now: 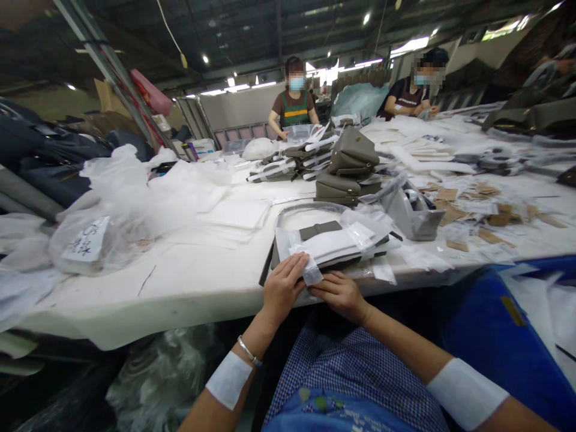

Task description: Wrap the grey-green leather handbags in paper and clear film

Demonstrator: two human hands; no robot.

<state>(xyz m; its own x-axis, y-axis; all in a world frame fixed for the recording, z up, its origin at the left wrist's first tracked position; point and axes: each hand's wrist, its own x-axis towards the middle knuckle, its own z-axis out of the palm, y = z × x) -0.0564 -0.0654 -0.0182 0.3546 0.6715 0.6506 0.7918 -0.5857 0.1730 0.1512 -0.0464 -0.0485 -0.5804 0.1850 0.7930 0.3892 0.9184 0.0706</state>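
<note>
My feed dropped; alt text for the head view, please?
The person's left hand lies on pale wrapping over a grey-brown bag, the right hand at its near edge, on a white-covered table. Beyond are stacked bags and two masked co-workers; brown tags lie to the right.

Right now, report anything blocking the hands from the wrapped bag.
Nothing visible does: the left hand rests on the near side of the wrapped bag, and the right hand is at its near edge.

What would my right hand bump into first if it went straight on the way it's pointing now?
Most likely your left hand: the right hand points across toward it at the table's near edge, though the exact depth between them is unclear.
</note>
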